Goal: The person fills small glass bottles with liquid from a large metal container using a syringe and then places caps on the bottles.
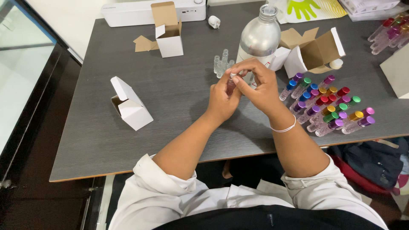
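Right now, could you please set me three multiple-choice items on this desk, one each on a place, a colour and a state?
1. Where do the capped vials lie?
A. Right of the hands
B. Left of the hands
C. On the floor

2. What colour is the big bottle?
A. Green
B. Silver
C. Black

3. How is the white carton at the far edge?
A. Flattened
C. Sealed
B. Upright, flap open

Key: 1 A, they cluster beside the right hand. 2 B, its metal body shines silver. 3 B, its brown flap stands up. The left hand holds a small vial.

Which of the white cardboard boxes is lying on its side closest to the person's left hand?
The white box lying alone left of the left hand; the others sit farther back.
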